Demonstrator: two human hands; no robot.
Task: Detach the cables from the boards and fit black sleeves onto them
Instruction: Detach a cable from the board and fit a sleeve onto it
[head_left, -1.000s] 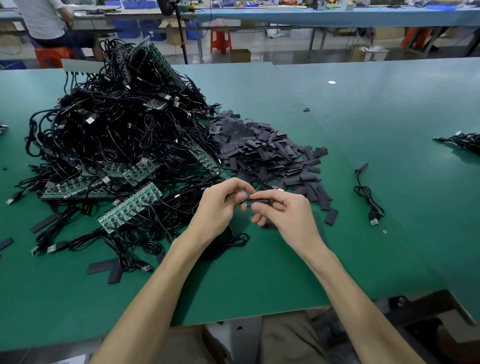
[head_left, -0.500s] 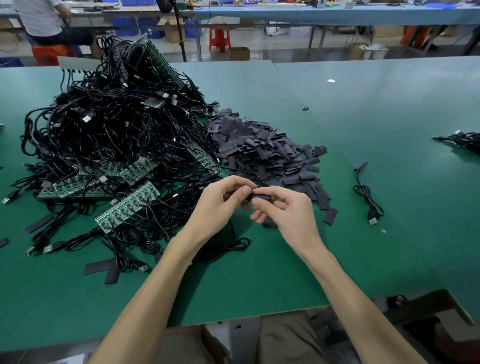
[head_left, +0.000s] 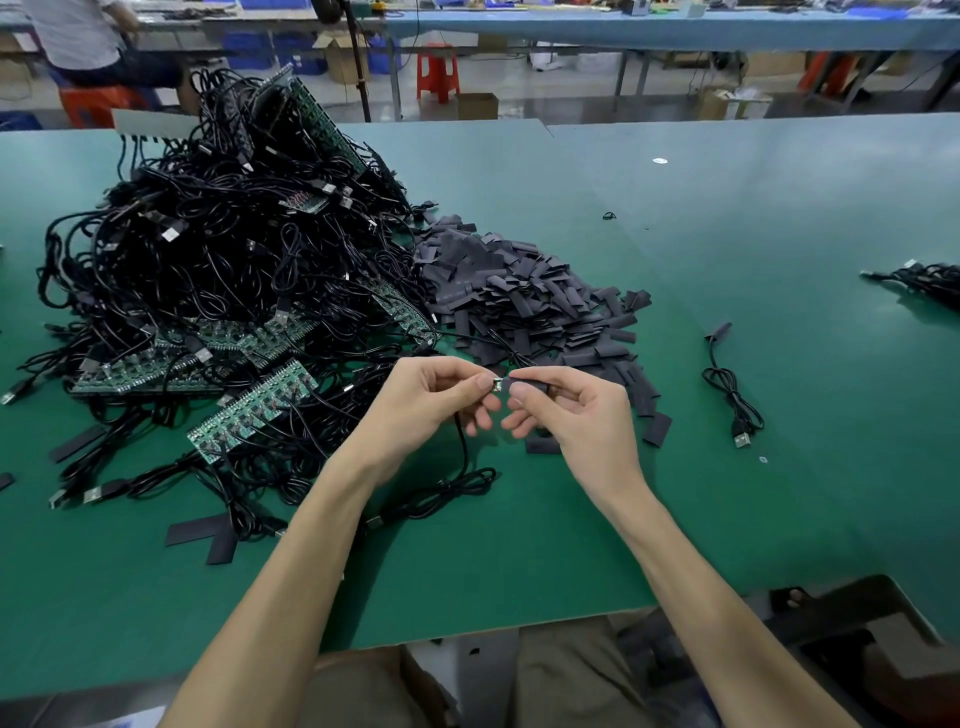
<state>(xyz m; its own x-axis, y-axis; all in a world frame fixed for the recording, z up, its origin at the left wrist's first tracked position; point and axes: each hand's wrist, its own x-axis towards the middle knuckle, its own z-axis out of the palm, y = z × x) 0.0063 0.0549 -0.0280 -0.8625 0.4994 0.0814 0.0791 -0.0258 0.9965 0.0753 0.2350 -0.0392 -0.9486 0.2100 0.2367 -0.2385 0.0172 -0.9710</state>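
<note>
My left hand (head_left: 431, 400) pinches the end of a black cable (head_left: 457, 467) whose small bare tip shows between the two hands. My right hand (head_left: 566, 410) pinches a black sleeve (head_left: 530, 387) right against that tip. The cable hangs down from my left hand and coils on the green table (head_left: 519, 545). Behind my hands lies a heap of flat black sleeves (head_left: 524, 301). To the left is a big tangle of black cables (head_left: 218, 260) with green boards (head_left: 249, 410) in it.
One sleeved cable (head_left: 730, 389) lies coiled to the right of my hands. A bundle of cables (head_left: 919, 278) sits at the right edge. Loose sleeves (head_left: 208, 535) lie at the near left. A person sits at the far left beyond the table.
The hands have drawn slightly apart, so the cable's bare tip now shows between them. The view has shifted a little.
</note>
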